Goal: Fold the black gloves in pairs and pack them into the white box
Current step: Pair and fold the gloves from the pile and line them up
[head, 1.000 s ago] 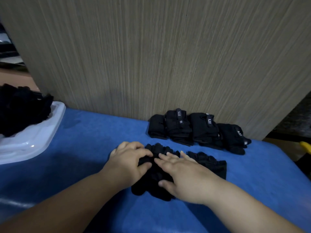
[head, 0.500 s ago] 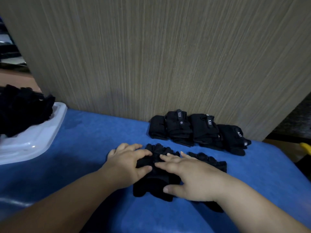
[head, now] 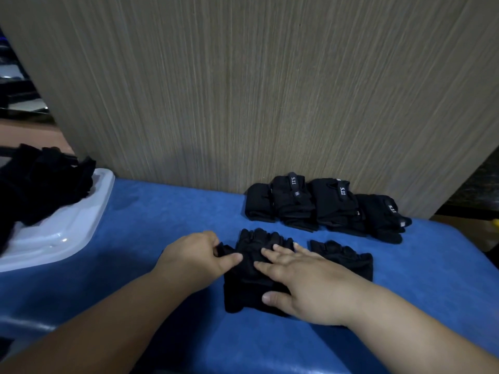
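Observation:
A black fingerless glove (head: 251, 268) lies flat on the blue table, fingers pointing away from me. My left hand (head: 193, 256) pinches the glove's left edge between thumb and fingers. My right hand (head: 305, 284) presses flat on the glove with straight fingers, covering its right side. A second black glove (head: 348, 256) lies just to the right, partly under my right wrist. Several folded glove pairs (head: 324, 206) stand in a row against the wooden panel. The white box (head: 67, 230) sits at the far left with a heap of black gloves (head: 35, 182) on it.
The blue table (head: 151, 220) ends at a tall wood-grain panel (head: 243, 90) at the back. Its right edge drops off near a dark floor area (head: 475, 195). Bare blue surface lies between the white box and my hands.
My left hand slid to the glove's left edge and took hold of it. My right hand shifted right, and the second glove now shows apart from the first.

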Action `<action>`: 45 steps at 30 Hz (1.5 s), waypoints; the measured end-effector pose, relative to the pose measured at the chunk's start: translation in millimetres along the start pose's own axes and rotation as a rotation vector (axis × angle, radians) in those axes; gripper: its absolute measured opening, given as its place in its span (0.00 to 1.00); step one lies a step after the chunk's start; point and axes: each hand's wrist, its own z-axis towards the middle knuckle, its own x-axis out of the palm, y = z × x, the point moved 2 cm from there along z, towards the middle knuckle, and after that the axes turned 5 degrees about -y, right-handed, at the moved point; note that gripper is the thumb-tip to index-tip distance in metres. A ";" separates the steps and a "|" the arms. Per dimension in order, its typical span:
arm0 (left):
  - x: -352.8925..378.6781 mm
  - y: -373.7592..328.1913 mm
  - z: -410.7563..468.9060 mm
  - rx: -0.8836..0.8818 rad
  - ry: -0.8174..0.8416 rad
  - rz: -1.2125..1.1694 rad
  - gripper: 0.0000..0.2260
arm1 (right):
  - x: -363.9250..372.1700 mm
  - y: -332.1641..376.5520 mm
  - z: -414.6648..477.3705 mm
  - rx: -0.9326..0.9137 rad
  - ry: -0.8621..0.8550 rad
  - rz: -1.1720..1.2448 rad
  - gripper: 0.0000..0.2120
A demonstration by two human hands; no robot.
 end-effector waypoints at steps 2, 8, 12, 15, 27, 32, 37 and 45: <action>-1.5 -3.3 0.4 0.012 0.017 -0.004 0.19 | 0.1 0.3 0.3 0.000 0.002 -0.002 0.30; 1.8 -12.2 -4.0 0.112 -0.028 -0.346 0.12 | -0.2 0.5 0.7 -0.014 -0.023 -0.012 0.30; 7.3 -17.7 -8.0 0.270 0.024 -0.391 0.08 | -3.3 -0.5 -0.6 -0.023 -0.112 0.005 0.30; 9.1 -20.7 -10.5 0.360 0.026 -0.301 0.04 | -9.8 -1.2 -3.6 -0.033 -0.203 0.026 0.28; 29.3 -33.6 -12.7 0.566 -0.056 -0.215 0.13 | -40.4 -99.6 -61.6 0.822 -0.194 0.177 0.19; 31.5 -38.2 -11.8 0.554 -0.050 -0.238 0.11 | -22.3 -98.1 -70.4 0.924 -0.125 0.568 0.23; 35.6 -46.0 -13.7 0.550 -0.068 -0.226 0.12 | -8.0 -98.0 -65.7 0.907 -0.251 0.912 0.17; 36.3 -51.4 -18.3 0.531 -0.133 -0.208 0.11 | -10.4 -93.5 -68.6 0.789 -0.136 1.268 0.12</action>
